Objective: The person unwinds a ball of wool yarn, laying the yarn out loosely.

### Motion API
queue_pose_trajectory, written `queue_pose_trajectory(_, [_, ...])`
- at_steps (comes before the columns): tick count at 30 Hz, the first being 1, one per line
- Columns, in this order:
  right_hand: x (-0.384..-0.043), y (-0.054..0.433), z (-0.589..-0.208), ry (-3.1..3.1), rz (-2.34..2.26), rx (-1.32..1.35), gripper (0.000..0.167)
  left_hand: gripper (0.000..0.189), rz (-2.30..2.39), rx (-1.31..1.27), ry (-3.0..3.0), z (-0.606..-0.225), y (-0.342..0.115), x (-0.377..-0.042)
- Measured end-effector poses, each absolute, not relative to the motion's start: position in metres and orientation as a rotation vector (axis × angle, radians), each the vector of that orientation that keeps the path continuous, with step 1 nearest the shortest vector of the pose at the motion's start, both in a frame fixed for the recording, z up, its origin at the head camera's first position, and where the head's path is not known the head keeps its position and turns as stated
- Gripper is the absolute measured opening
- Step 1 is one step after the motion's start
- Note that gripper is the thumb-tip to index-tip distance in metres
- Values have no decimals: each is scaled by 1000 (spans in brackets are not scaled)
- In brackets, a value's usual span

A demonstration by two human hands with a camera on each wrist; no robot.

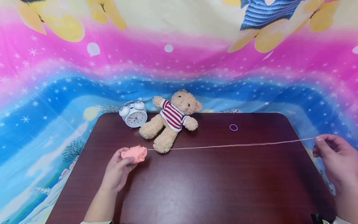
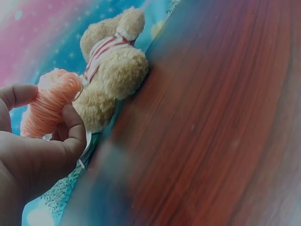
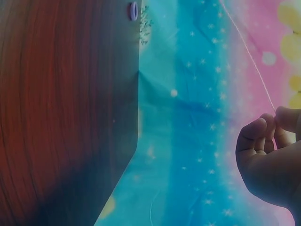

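Observation:
A small bundle of peach-pink yarn (image 1: 135, 154) is gripped between the thumb and fingers of my left hand (image 1: 118, 171), above the left part of the table. In the left wrist view the wound yarn (image 2: 52, 103) shows between thumb and fingertips. From the bundle a single strand (image 1: 223, 146) runs taut across to my right hand (image 1: 337, 155), which pinches it between thumb and forefinger past the table's right edge. The right wrist view shows the strand (image 3: 254, 66) rising from the pinch, the other fingers curled.
A teddy bear (image 1: 173, 115) in a red-and-white striped shirt lies at the back of the dark wooden table (image 1: 223, 183). Left of it stands a white twin-bell alarm clock (image 1: 135, 116). A purple ring (image 1: 233, 127) lies at the back right. Patterned cloth (image 1: 195, 68) hangs behind.

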State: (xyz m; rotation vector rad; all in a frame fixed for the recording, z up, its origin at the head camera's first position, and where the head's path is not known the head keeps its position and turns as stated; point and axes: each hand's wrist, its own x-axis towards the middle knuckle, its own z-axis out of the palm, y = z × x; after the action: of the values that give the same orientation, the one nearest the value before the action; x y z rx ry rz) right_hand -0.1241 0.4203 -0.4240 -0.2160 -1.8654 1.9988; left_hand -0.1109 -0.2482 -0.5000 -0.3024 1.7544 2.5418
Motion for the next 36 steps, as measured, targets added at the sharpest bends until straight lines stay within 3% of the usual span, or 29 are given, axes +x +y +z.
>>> queue_pose_trajectory(10, [-128, 433, -429, -1595, 2139, -24, 11, 33, 2522, -521, 1810, -499, -275, -109])
queue_pose_trajectory(15, [-128, 433, -429, -1662, 2083, -103, 12, 29, 2595, -519, 1756, -495, -284, -107])
queue_pose_trajectory(24, [-124, 433, -434, -2573, 1348, -392, 4, 25, 2676, -408, 1728, -494, -285, -105])
queue_pose_trajectory(36, [-133, 420, -462, -2875, 1039, -54, 19, 26, 2688, -279, 1701, -491, -277, -105])
